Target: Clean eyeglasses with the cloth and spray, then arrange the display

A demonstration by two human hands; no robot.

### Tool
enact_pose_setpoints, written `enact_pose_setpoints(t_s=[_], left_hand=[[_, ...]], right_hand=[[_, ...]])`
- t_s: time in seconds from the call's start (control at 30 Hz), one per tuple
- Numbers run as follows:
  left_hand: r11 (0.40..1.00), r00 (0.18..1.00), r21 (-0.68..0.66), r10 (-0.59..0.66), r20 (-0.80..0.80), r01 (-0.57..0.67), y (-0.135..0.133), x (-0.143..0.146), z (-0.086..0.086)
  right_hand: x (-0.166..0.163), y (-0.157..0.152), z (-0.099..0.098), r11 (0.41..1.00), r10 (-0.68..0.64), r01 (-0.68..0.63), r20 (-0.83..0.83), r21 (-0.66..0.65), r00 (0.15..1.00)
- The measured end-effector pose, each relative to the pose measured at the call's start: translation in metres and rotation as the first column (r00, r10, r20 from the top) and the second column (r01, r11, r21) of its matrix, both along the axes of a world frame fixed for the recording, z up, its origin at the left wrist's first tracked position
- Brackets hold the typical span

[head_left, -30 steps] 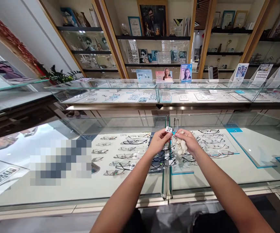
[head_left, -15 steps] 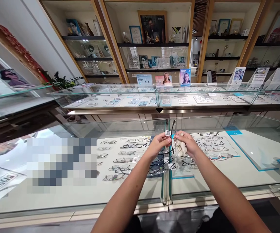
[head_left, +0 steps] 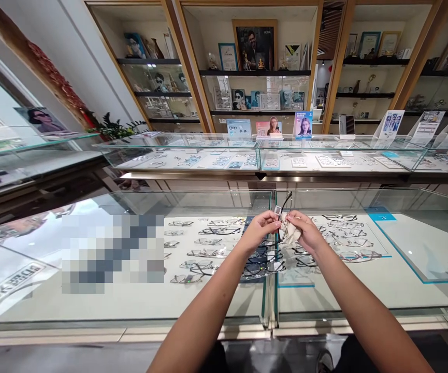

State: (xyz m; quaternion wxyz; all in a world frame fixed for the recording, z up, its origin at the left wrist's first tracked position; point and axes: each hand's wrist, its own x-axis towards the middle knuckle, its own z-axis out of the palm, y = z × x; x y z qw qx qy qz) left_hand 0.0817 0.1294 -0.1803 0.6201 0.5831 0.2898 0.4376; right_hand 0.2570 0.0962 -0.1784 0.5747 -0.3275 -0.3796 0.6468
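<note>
A pair of dark-framed eyeglasses is held up over the glass counter, its temples pointing up and down. My left hand is closed on the frame from the left; a small white tag sticks up by its fingertips. From the right, my right hand pinches a cream cloth against the eyeglasses. Fingers and cloth cover most of the lenses. Below the hands, rows of eyeglasses lie inside the glass display counter.
Behind stands a second glass display case topped with small advertising stands. Tall shelves line the back wall. A green plant is at the left. Blue-edged panels lie in the counter at right.
The view has shifted slightly left. The tag has turned and tilted, and the cloth in my right hand is now closer against the eyeglasses.
</note>
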Motion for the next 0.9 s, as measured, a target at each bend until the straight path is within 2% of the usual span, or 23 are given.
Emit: enact_pose_setpoints(t_s=[0.3,0.4,0.5,0.63,0.77,0.83,0.9], left_hand=[[0.985,0.985,-0.056,0.168,0.047,-0.165,0.004,-0.002,0.002],[0.955,0.952,-0.067,0.295,0.085,-0.290,0.013,-0.011,0.000],[0.906,0.896,-0.073,0.423,0.132,-0.417,0.021,-0.020,0.000],[0.869,0.849,-0.084,0.494,0.191,-0.487,0.023,-0.023,0.000],[0.844,0.820,-0.107,0.536,0.201,-0.526,0.017,-0.018,0.002],[0.827,0.808,-0.085,0.561,0.181,-0.556,0.013,-0.014,0.003],[0.838,0.825,-0.015,0.541,0.163,-0.546,0.006,-0.011,0.005]], right_hand=[[0.008,-0.002,0.008,0.998,-0.022,0.018,0.072,0.053,0.997],[0.014,-0.003,0.016,0.997,-0.042,0.039,0.059,0.060,0.997],[0.016,-0.006,0.021,0.996,0.016,-0.027,0.118,0.085,0.993],[0.014,-0.008,0.022,0.993,0.073,-0.086,0.159,0.076,0.984],[0.014,-0.005,0.019,0.999,-0.014,0.010,0.082,0.048,0.997],[0.015,-0.002,0.018,0.997,-0.072,0.070,0.053,0.041,0.996],[0.016,0.000,0.017,0.994,-0.104,0.102,0.046,0.039,0.994]])
